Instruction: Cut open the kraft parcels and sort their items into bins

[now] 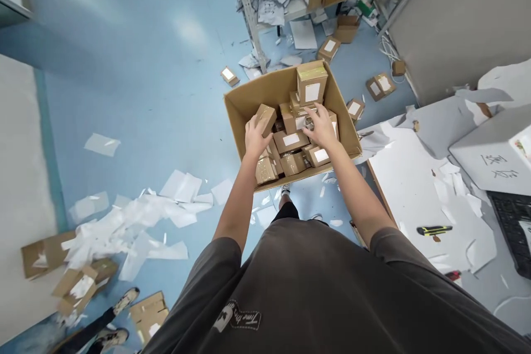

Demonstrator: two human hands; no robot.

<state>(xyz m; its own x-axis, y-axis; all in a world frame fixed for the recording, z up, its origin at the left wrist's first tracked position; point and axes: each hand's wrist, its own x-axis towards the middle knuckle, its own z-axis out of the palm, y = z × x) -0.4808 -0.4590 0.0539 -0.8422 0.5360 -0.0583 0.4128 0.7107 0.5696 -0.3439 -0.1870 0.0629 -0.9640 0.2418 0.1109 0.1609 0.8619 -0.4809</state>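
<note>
A large open cardboard box [249,91] stands in front of me, holding several small brown cartons, many with white labels. Inside its left part, my left hand [256,135] grips a small brown carton [266,116] between thumb and fingers. My right hand [320,126] is over the cartons on the right, fingers curved and apart, close to a small shiny item whose nature I cannot make out. Just beyond it, a taller labelled carton [311,86] with yellowish tape on top rises near the box's far right corner.
A shelf [296,9] with crumpled papers and cartons stands ahead. At right, a table [409,177] bears a yellow-black cutter [434,230] and a keyboard [510,221]. Paper sheets [136,218] litter the floor at left. Another person's shoes [125,300] show at lower left.
</note>
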